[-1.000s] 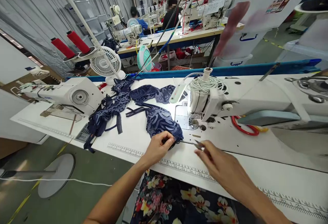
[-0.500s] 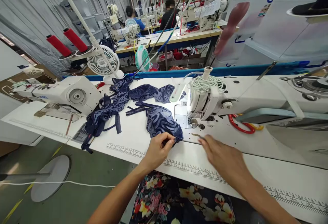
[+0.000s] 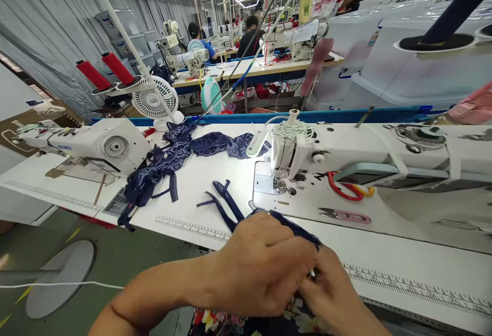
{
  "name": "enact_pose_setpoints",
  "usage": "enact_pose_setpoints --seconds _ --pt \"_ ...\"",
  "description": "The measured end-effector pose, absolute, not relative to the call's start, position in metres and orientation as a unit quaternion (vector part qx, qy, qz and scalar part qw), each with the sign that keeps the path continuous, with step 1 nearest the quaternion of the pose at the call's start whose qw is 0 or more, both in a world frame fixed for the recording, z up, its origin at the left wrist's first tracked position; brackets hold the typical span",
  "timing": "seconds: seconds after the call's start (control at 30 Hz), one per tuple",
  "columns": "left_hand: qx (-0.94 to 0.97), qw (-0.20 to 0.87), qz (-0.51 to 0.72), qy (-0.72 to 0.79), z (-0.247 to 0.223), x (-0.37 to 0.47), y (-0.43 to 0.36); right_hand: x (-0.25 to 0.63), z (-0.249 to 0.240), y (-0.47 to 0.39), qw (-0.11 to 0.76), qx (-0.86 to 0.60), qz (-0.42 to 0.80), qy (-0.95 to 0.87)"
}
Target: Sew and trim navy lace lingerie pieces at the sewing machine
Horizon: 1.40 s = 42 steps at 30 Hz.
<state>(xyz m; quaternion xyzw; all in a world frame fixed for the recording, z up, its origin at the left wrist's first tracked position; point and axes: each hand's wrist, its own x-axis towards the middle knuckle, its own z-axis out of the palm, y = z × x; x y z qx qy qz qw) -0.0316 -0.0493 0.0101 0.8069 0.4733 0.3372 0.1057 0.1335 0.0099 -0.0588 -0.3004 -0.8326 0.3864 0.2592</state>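
Note:
Close together over the table's front edge, my left hand (image 3: pixel 265 264) and my right hand (image 3: pixel 332 284) pinch the edge of a navy patterned garment piece (image 3: pixel 298 228). My left hand crosses in front and covers most of the cloth. What lies between the fingertips is hidden. Narrow navy straps (image 3: pixel 226 200) trail from the piece onto the white tabletop (image 3: pixel 200 177). Beyond the hands stands a white sewing machine (image 3: pixel 292 146) with its lamp lit over the needle plate. Pink-handled thread snips (image 3: pixel 346 216) lie on its bed, right of the needle.
More navy garment pieces (image 3: pixel 165 156) are heaped at the left, beside a second sewing machine (image 3: pixel 119 143). Red-handled scissors (image 3: pixel 346 187) lie under the machine arm. A printed ruler (image 3: pixel 192 227) runs along the front edge. A white fan (image 3: pixel 156 97) stands behind; people work farther back.
The garment piece has come off the tabletop towards my body. My right hand has moved in beside my left and grips the cloth too. The snips now show on the machine bed.

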Motion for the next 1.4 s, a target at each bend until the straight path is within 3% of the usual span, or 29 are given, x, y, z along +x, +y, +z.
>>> enact_pose_setpoints --seconds 0.2,0.37,0.6,0.73,0.87,1.03,1.1,1.23,1.4 --pt "0.532 0.489 0.361 0.589 0.018 -0.059 -0.042 0.178 -0.040 0.055 0.161 -0.333 0.633 -0.680" --pt "0.372 0.665 0.350 0.545 -0.033 -0.059 -0.025 0.183 -0.058 0.081 0.084 -0.333 0.633 -0.694" --pt "0.343 0.678 0.384 0.525 -0.065 -0.049 -0.022 0.173 -0.073 0.086 0.071 -0.344 0.482 -0.803" --pt "0.371 0.670 0.378 0.520 -0.068 -0.052 -0.018 0.156 -0.069 0.077 0.073 -0.320 0.489 -0.808" --pt "0.506 0.568 0.312 0.570 -0.071 -0.061 -0.010 0.137 -0.076 0.080 0.073 -0.293 0.508 -0.807" --pt "0.701 0.051 0.152 0.695 -0.079 -0.063 -0.001 0.118 -0.096 0.099 0.073 -0.350 0.322 -0.877" --pt "0.741 -0.068 0.136 0.654 -0.088 -0.058 -0.004 0.113 -0.103 0.105 0.086 -0.361 0.287 -0.883" --pt "0.818 -0.087 0.170 0.543 -0.116 -0.046 -0.023 0.115 -0.109 0.109 0.116 -0.374 0.233 -0.890" --pt "0.808 -0.047 0.192 0.555 -0.135 -0.041 -0.038 0.111 -0.112 0.105 0.150 -0.381 0.221 -0.885"
